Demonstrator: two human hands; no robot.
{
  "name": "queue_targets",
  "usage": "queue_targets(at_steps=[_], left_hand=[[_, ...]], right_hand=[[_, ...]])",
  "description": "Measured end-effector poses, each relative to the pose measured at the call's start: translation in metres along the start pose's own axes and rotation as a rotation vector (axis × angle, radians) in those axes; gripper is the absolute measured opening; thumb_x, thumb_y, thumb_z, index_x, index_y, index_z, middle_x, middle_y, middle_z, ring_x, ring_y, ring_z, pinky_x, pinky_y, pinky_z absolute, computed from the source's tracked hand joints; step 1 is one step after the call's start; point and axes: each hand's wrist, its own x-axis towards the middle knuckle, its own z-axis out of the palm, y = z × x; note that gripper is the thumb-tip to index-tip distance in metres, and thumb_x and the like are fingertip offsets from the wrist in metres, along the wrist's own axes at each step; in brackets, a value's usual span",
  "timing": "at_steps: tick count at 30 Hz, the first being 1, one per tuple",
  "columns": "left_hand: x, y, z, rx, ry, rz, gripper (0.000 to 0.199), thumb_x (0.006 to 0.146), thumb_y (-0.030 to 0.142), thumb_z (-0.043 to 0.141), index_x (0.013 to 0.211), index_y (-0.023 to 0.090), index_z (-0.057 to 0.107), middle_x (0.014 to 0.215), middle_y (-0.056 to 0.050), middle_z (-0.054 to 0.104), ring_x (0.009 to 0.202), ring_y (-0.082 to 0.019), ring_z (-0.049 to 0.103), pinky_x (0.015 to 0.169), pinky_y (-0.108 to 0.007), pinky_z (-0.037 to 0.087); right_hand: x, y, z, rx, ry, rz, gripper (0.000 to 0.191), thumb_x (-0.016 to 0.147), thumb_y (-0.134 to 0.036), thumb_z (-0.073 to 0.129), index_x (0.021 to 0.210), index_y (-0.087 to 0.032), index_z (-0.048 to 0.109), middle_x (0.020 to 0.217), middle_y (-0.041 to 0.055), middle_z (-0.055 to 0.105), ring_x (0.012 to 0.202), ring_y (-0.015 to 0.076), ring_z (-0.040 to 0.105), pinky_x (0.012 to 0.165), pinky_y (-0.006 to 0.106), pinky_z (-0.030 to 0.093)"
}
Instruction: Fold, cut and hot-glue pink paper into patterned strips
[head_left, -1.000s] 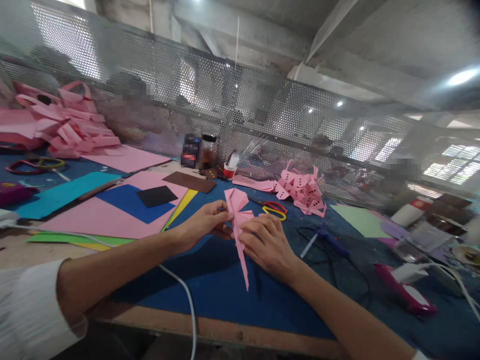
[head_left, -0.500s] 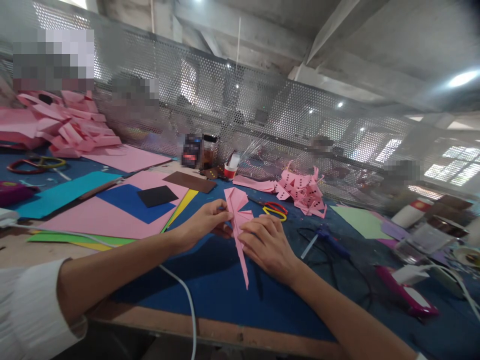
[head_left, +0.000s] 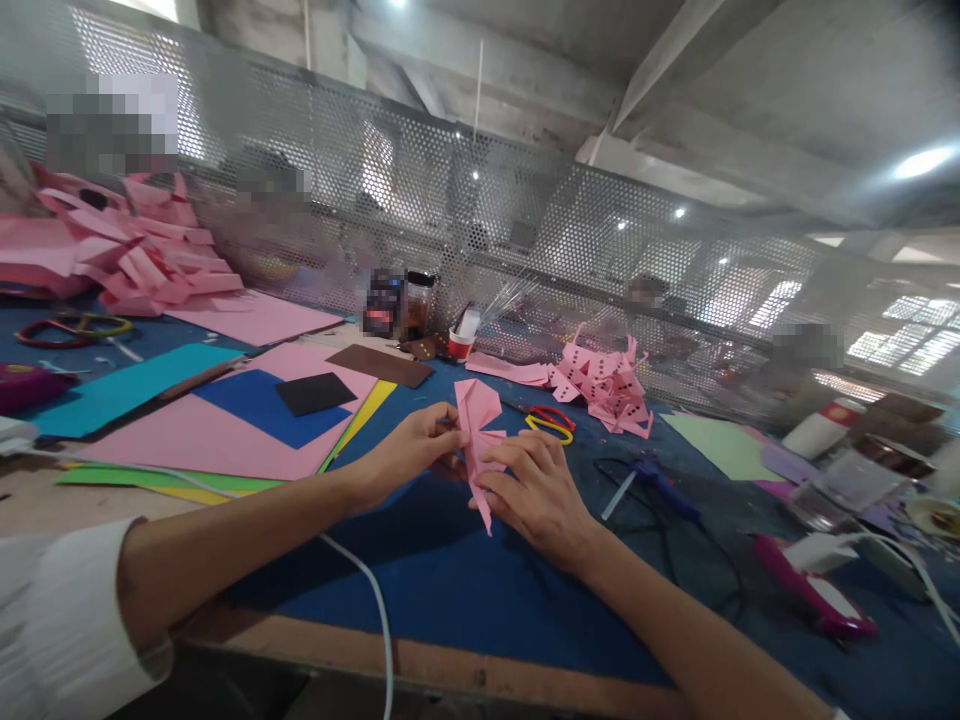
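Observation:
Between my two hands is a folded piece of pink paper [head_left: 478,410], held above the blue table top [head_left: 450,590]. It has a fan-like upper part and a narrow strip pointing down toward me. My left hand [head_left: 431,445] pinches its left edge near the middle, thumb on the near side. My right hand [head_left: 536,490] grips the lower right part, with fingers bent over the strip. Just behind the paper lie scissors [head_left: 551,423] with red and yellow handles.
Pink, blue and black sheets [head_left: 315,393] lie to the left, beyond a white cable [head_left: 367,580]. A pile of dotted pink paper pieces [head_left: 600,380] sits behind. To the right are a blue glue gun [head_left: 664,485] and a magenta tool [head_left: 814,590]. Perforated metal panels [head_left: 420,180] stand at the back.
The lower strip of the pink paper has been folded up or turned, and its hanging end now looks shorter. My hands have barely shifted.

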Motion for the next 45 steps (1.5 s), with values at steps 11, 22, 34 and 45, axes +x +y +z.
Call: queue_targets(at_steps=[11, 22, 34, 45], left_hand=[[0.001, -0.006, 0.004, -0.014, -0.033, 0.043, 0.029, 0.080, 0.039, 0.070, 0.090, 0.019, 0.051, 0.075, 0.001, 0.067, 0.063, -0.013, 0.065, 0.065, -0.029, 0.058], [0.000, -0.008, 0.004, -0.007, -0.073, 0.056, 0.028, 0.082, 0.037, 0.070, 0.093, 0.020, 0.052, 0.080, -0.001, 0.072, 0.071, -0.019, 0.074, 0.069, -0.032, 0.060], [0.001, -0.010, 0.004, 0.007, -0.078, 0.035, 0.025, 0.080, 0.036, 0.070, 0.091, 0.020, 0.055, 0.076, 0.001, 0.071, 0.069, -0.018, 0.072, 0.071, -0.034, 0.061], [-0.003, -0.006, 0.007, 0.038, -0.120, 0.038, 0.021, 0.081, 0.035, 0.069, 0.092, 0.019, 0.061, 0.083, -0.002, 0.072, 0.074, -0.018, 0.072, 0.071, -0.031, 0.060]], right_hand=[[0.000, -0.006, 0.006, 0.019, 0.067, 0.301, 0.024, 0.092, -0.043, 0.068, 0.105, -0.024, 0.063, 0.125, 0.0072, 0.062, 0.122, 0.0247, 0.051, 0.111, 0.046, 0.034], [-0.003, 0.000, 0.026, 0.310, 0.066, 0.672, 0.090, 0.081, -0.055, 0.075, 0.150, -0.018, 0.031, 0.134, 0.0174, 0.058, 0.121, 0.0305, 0.058, 0.104, 0.049, 0.044], [0.002, 0.002, 0.019, 0.860, -0.106, 0.836, 0.034, 0.083, -0.042, 0.074, 0.106, -0.019, 0.066, 0.100, 0.0018, 0.073, 0.092, 0.0203, 0.066, 0.082, 0.030, 0.049], [0.001, 0.000, 0.020, 0.828, -0.098, 0.877, 0.040, 0.078, -0.040, 0.078, 0.110, -0.018, 0.064, 0.107, 0.0041, 0.073, 0.099, 0.0230, 0.067, 0.087, 0.034, 0.050]])
